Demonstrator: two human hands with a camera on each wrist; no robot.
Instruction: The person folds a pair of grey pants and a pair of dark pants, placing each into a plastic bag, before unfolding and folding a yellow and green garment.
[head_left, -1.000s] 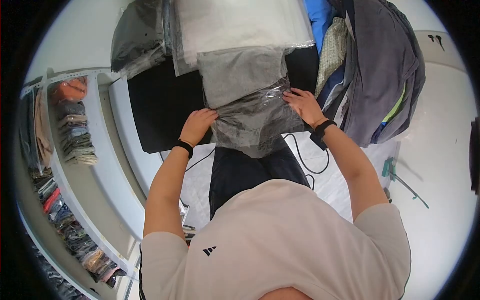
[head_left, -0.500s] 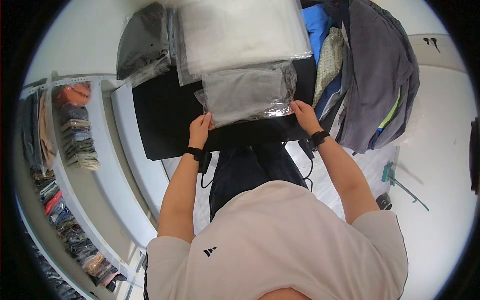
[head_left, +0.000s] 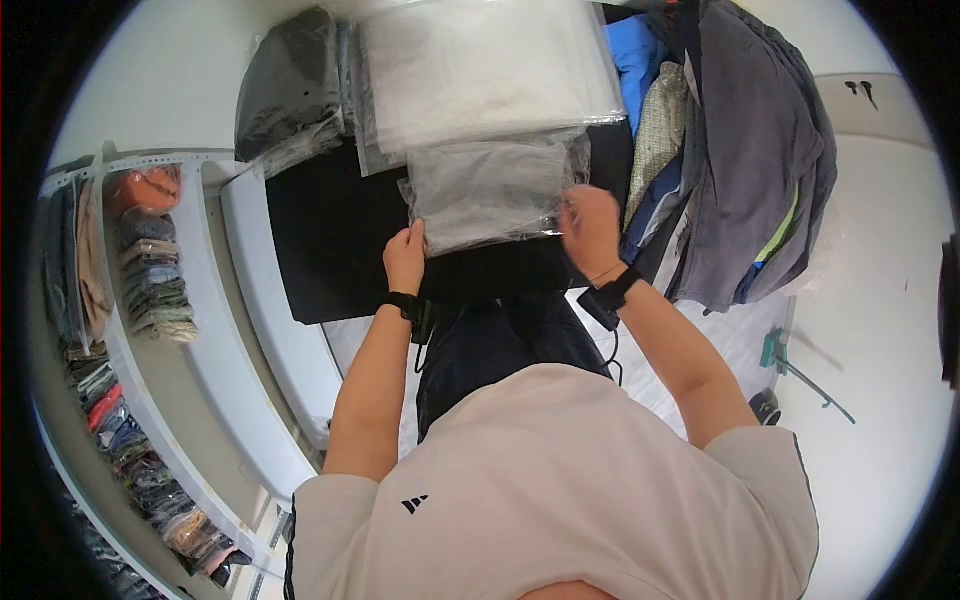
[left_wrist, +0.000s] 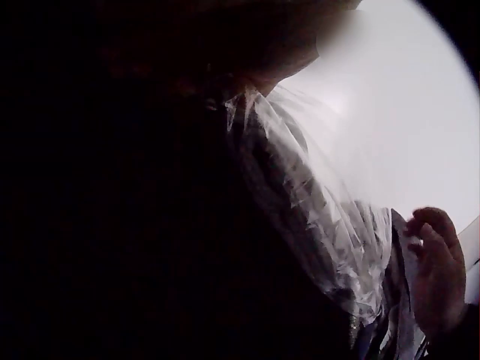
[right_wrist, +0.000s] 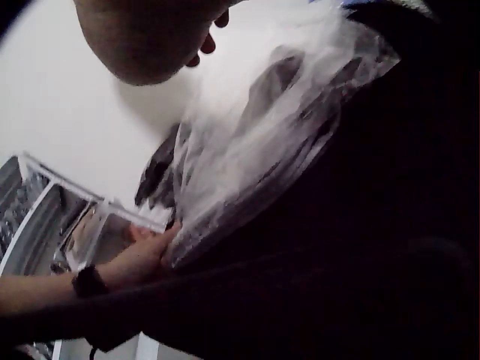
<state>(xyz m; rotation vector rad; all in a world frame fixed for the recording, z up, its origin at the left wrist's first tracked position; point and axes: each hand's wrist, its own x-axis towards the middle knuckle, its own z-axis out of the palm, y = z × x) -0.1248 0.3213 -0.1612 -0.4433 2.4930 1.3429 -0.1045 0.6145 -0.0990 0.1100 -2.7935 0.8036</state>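
Note:
A folded grey garment in a clear plastic bag lies at the near middle of the black tabletop. My left hand pinches the bag's near left corner between thumb and fingers; the left wrist view shows the plastic gathered at the fingertips. Over the near right part of the bag hovers my right hand, blurred in the head view. In the left wrist view this right hand stands apart from the plastic, its fingers loosely bent. From the right wrist, the bag stretches away beneath the hand toward the left hand.
A stack of clear plastic bags lies beyond the garment. Dark bagged clothing sits at the far left. Loose clothes, including grey trousers, are heaped on the right. Shelves of folded bagged clothes line the left.
The bag's near part, earlier hanging over the table's front edge, was folded up onto the tabletop. My right hand has since left the near right corner and moved inward; the left stays at its corner.

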